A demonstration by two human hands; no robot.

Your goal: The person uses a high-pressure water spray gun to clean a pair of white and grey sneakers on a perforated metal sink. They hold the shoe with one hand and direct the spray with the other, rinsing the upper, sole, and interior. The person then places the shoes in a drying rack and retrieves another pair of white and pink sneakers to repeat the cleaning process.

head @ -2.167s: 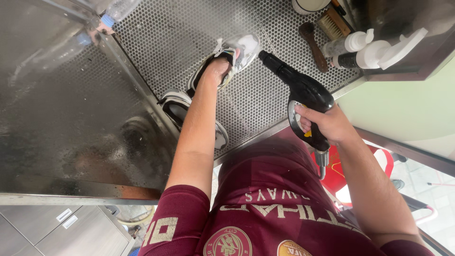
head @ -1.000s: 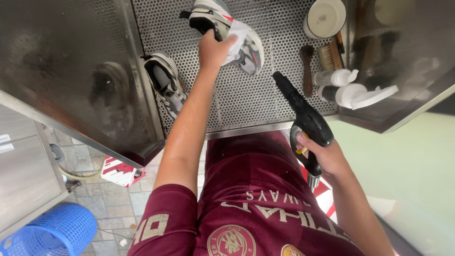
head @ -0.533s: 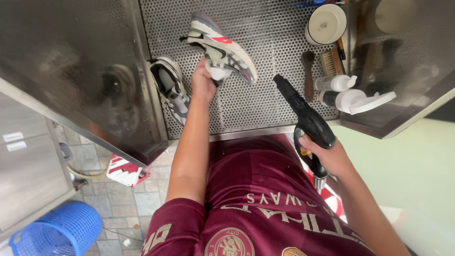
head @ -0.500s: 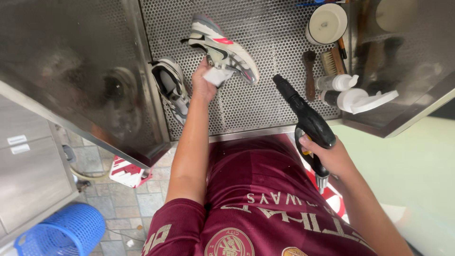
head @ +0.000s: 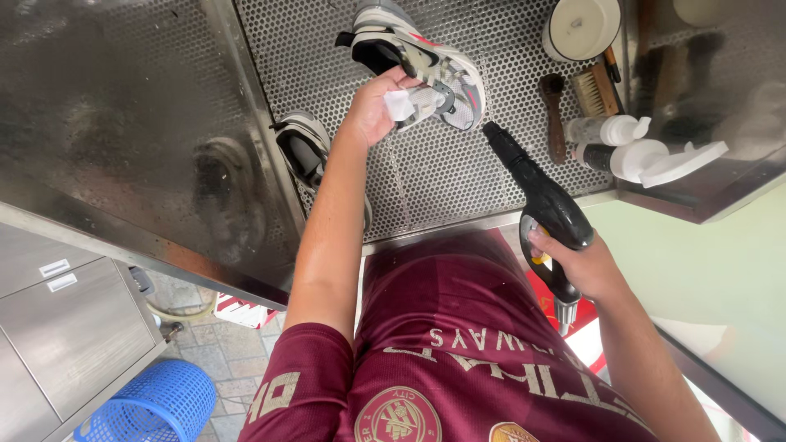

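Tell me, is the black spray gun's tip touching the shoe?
Apart. The head view shows perforated metal between the spray gun nozzle and the shoe held by the left hand.

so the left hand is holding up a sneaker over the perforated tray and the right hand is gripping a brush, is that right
Not quite. The right hand grips a black spray gun, not a brush; the head view shows it. The left hand does hold a sneaker over the perforated tray.

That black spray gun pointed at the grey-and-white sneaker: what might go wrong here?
The black spray gun in the right hand aims toward the grey-and-white sneaker, which the left hand holds by one end only; a jet might twist it loose onto the perforated metal tray. Spray could also hit the bare fingers, or splash the white bottles close by.
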